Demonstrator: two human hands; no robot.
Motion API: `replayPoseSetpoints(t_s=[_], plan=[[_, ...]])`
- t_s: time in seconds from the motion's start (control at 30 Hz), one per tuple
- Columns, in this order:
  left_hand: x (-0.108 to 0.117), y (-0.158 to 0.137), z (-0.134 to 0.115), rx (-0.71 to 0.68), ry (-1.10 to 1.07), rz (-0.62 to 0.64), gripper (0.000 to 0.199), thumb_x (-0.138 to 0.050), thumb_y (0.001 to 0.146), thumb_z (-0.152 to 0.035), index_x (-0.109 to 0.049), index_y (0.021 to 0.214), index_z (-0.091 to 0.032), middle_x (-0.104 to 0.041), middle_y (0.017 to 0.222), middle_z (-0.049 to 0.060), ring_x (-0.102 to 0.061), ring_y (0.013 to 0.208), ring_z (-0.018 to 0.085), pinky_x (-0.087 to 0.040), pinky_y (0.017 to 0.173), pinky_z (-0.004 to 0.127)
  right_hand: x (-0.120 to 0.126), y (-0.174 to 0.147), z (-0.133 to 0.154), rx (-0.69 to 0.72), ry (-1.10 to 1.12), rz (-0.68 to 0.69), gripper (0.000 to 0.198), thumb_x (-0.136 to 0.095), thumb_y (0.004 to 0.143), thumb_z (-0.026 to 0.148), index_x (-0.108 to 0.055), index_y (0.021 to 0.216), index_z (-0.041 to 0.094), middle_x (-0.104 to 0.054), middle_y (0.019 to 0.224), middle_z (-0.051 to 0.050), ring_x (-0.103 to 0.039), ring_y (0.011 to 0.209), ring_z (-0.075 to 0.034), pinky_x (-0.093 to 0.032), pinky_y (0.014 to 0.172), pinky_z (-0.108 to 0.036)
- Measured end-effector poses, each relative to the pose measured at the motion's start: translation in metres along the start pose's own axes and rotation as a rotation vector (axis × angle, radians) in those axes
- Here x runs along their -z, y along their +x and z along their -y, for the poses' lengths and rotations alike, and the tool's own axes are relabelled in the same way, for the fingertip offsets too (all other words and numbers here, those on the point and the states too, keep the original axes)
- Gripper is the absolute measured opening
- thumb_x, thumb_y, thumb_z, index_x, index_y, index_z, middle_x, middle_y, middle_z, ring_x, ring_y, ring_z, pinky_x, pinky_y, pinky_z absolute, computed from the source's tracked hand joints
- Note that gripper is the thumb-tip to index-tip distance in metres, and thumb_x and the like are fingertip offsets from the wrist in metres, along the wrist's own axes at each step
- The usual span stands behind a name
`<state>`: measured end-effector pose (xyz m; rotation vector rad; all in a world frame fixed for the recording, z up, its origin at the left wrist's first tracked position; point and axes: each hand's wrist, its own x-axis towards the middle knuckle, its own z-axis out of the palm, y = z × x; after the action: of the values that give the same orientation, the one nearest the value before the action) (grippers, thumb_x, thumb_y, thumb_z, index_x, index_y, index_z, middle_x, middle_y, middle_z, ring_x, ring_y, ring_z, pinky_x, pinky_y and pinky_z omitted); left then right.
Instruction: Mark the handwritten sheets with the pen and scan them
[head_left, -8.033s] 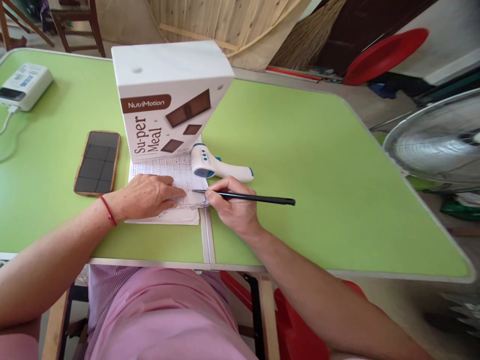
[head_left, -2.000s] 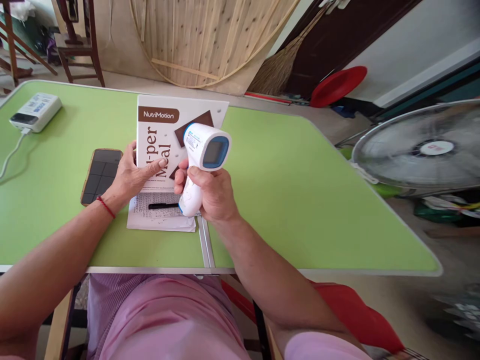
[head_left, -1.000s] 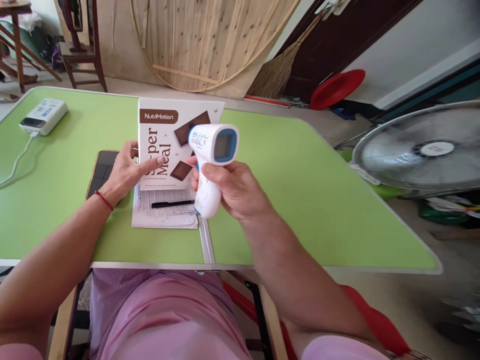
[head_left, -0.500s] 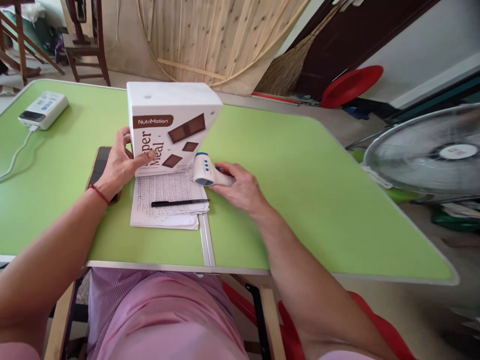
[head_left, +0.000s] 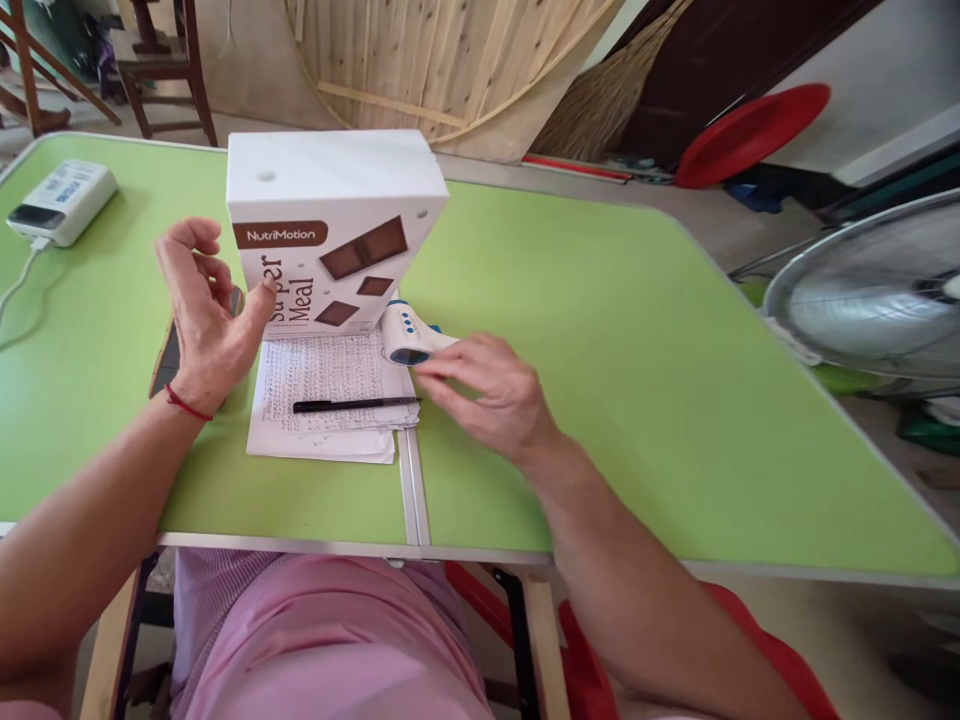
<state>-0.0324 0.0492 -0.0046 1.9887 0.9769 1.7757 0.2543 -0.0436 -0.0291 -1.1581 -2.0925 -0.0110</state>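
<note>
A white box [head_left: 307, 295] printed "NutriMotion" and "Super Meal" with brown bars stands on the table at the far end of handwritten papers [head_left: 322, 385]. My left hand [head_left: 206, 310] is at the box's left side, fingers apart and curved, the thumb near the lettering. At the box's lower right corner is a white infrared thermometer [head_left: 403, 330] with blue buttons. My right hand [head_left: 499, 390] is at its handle with loosened, slightly blurred fingers; the handle's end is partly hidden by them. A black pen [head_left: 352, 405] lies across the papers. Behind my left wrist lies a phone [head_left: 166, 358], partly covered.
The green table [head_left: 637, 400] has a metal seam near the papers. A white power bank [head_left: 64, 200] with a cable is at the far left. A fan [head_left: 885, 290] stands beyond the right edge. A chair [head_left: 161, 80], a broom [head_left: 615, 90] and a red basin [head_left: 750, 135] are behind.
My left hand has come away from the box and its fingers have spread. My right hand has loosened around the thermometer's handle and shifted slightly right. The view has tilted a little.
</note>
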Motion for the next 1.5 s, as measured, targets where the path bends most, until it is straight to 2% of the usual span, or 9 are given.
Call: replayPoseSetpoints(t_s=[0.1, 0.17, 0.3, 0.47, 0.57, 0.67, 0.8, 0.93, 1.5], plan=[[-0.004, -0.002, -0.023, -0.165, 0.055, -0.046, 0.037, -0.074, 0.083, -0.038, -0.047, 0.105, -0.026, -0.039, 0.078, -0.004, -0.032, 0.053, 0.007, -0.028, 0.048, 0.023, -0.002, -0.002, 0.016, 0.112, -0.023, 0.118, 0.011, -0.068, 0.092, 0.026, -0.076, 0.093, 0.020, -0.071, 0.079, -0.006, -0.064, 0.076, -0.022, -0.051, 0.071, -0.039], [-0.005, -0.005, -0.035, -0.235, 0.098, 0.083, 0.031, -0.070, 0.085, -0.029, -0.047, 0.105, -0.025, -0.039, 0.071, -0.006, -0.031, 0.049, 0.007, -0.031, 0.049, 0.024, -0.004, -0.004, 0.019, 0.136, -0.065, 0.175, 0.014, -0.064, 0.094, 0.027, -0.075, 0.093, 0.018, -0.070, 0.078, -0.006, -0.062, 0.076, -0.021, -0.049, 0.070, -0.037], [-0.004, -0.013, -0.043, -0.389, 0.250, 0.373, 0.017, -0.061, 0.090, -0.018, -0.050, 0.103, -0.021, -0.053, 0.078, -0.003, -0.049, 0.059, 0.010, -0.041, 0.055, 0.024, -0.002, -0.006, 0.014, 0.082, -0.083, 0.210, 0.027, -0.053, 0.100, 0.034, -0.070, 0.087, 0.018, -0.068, 0.076, -0.007, -0.060, 0.073, -0.021, -0.047, 0.068, -0.036], [-0.006, -0.021, -0.037, -0.153, 0.289, 0.678, 0.021, -0.058, 0.090, -0.023, -0.051, 0.108, -0.017, -0.060, 0.090, 0.004, -0.057, 0.069, 0.015, -0.046, 0.062, 0.027, 0.008, -0.006, 0.010, -0.258, -0.008, 0.027, 0.020, -0.055, 0.095, 0.039, -0.063, 0.084, 0.024, -0.068, 0.075, -0.006, -0.062, 0.069, -0.023, -0.051, 0.063, -0.039], [-0.008, -0.026, -0.033, -0.197, 0.285, 0.918, 0.018, -0.062, 0.091, -0.028, -0.059, 0.104, -0.016, -0.063, 0.094, 0.007, -0.060, 0.079, 0.020, -0.048, 0.069, 0.031, 0.010, -0.005, 0.020, -0.474, 0.174, -0.154, 0.011, -0.061, 0.089, 0.037, -0.060, 0.085, 0.026, -0.067, 0.072, -0.003, -0.062, 0.062, -0.020, -0.053, 0.057, -0.036], [-0.009, -0.030, -0.032, -0.275, 0.257, 1.087, 0.020, -0.059, 0.096, -0.031, -0.067, 0.109, -0.017, -0.063, 0.099, 0.009, -0.059, 0.084, 0.022, -0.049, 0.079, 0.036, 0.005, -0.002, 0.034, -0.523, 0.409, -0.244, 0.011, -0.067, 0.080, 0.031, -0.057, 0.079, 0.025, -0.067, 0.071, -0.001, -0.063, 0.060, -0.017, -0.055, 0.057, -0.034], [-0.010, -0.033, -0.033, -0.323, 0.285, 1.123, 0.026, -0.055, 0.099, -0.028, -0.070, 0.120, -0.023, -0.061, 0.098, 0.009, -0.056, 0.081, 0.021, -0.047, 0.079, 0.037, -0.009, 0.001, 0.043, -0.535, 0.573, -0.145, 0.009, -0.066, 0.073, 0.025, -0.058, 0.075, 0.023, -0.065, 0.066, 0.001, -0.061, 0.055, -0.015, -0.053, 0.052, -0.030], [-0.011, -0.034, -0.034, -0.323, 0.316, 1.127, 0.027, -0.055, 0.099, -0.027, -0.069, 0.123, -0.026, -0.059, 0.096, 0.009, -0.052, 0.079, 0.020, -0.045, 0.078, 0.036, -0.018, -0.001, 0.043, -0.580, 0.510, -0.076, 0.008, -0.063, 0.070, 0.023, -0.056, 0.066, 0.023, -0.059, 0.055, 0.004, -0.051, 0.046, -0.011, -0.043, 0.044, -0.026], [-0.011, -0.034, -0.034, -0.317, 0.327, 1.126, 0.027, -0.054, 0.101, -0.030, -0.070, 0.122, -0.027, -0.056, 0.094, 0.007, -0.053, 0.080, 0.019, -0.044, 0.079, 0.034, -0.022, -0.005, 0.041, -0.459, 0.444, -0.002, 0.015, -0.063, 0.077, 0.027, -0.054, 0.065, 0.024, -0.057, 0.055, 0.004, -0.049, 0.049, -0.013, -0.041, 0.048, -0.027]])
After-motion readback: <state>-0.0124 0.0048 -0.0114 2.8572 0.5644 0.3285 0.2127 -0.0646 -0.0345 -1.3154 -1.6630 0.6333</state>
